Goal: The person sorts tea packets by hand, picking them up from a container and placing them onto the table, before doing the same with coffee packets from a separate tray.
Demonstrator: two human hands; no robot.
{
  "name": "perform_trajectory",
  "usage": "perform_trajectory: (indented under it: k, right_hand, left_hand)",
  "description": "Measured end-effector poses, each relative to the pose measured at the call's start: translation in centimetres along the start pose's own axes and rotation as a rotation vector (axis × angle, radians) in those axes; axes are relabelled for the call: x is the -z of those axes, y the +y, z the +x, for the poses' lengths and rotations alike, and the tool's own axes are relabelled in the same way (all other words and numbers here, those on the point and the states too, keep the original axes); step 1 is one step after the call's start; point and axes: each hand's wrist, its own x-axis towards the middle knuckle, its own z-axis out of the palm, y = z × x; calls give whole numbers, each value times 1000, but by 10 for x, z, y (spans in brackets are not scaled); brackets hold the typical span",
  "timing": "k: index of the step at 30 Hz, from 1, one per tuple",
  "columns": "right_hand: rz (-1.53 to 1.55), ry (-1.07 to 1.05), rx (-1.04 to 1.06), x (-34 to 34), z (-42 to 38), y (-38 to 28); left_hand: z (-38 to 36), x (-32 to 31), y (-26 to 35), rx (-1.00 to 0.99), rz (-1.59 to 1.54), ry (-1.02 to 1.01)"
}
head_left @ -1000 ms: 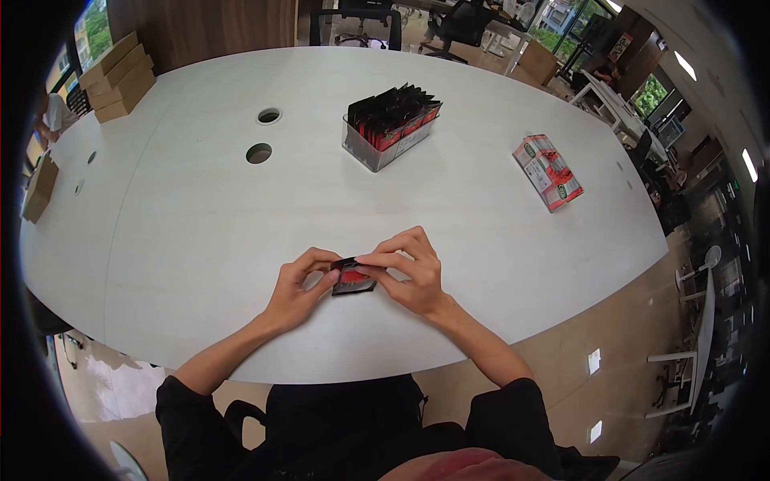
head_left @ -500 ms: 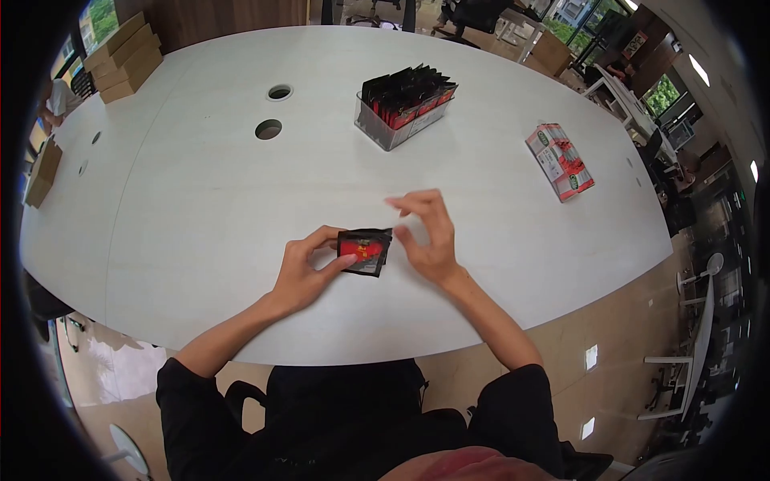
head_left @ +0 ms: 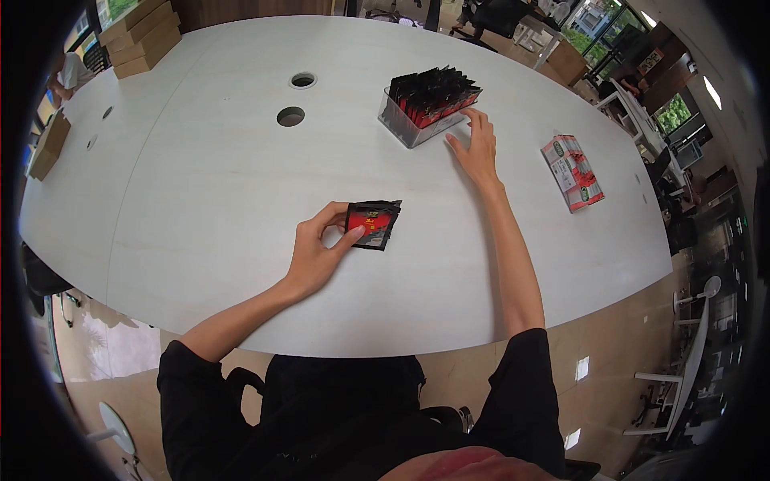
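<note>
My left hand (head_left: pixel 319 252) grips a small stack of black and red sachets (head_left: pixel 374 224) between thumb and fingers, over the front middle of the table. Their corners fan out a little on the right side. My right hand (head_left: pixel 479 150) reaches forward with thumb and fingers apart and holds nothing. Its fingertips are right at the front right corner of a clear plastic bin (head_left: pixel 399 127). Black and red sachets (head_left: pixel 437 94) stand packed upright in that bin, their tops sticking out above its rim.
A red and white box (head_left: pixel 573 172) lies on the white table (head_left: pixel 224 216) to the right. Two round cable holes are at the back middle. Brown cardboard boxes (head_left: pixel 144 44) are stacked at the far left, with another carton (head_left: pixel 50 146) nearer the left edge.
My right hand has moved from beside the held sachets forward to the bin. The left hand keeps its grip on the sachets. The whole view has shifted slightly.
</note>
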Motion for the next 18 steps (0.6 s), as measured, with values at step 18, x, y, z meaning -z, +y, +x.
perform_trajectory:
  k: [18]
  right_hand:
    - [-152,-29,201,12,-6,-18]
  left_hand:
    - [0,-2,1,-34,29,-12]
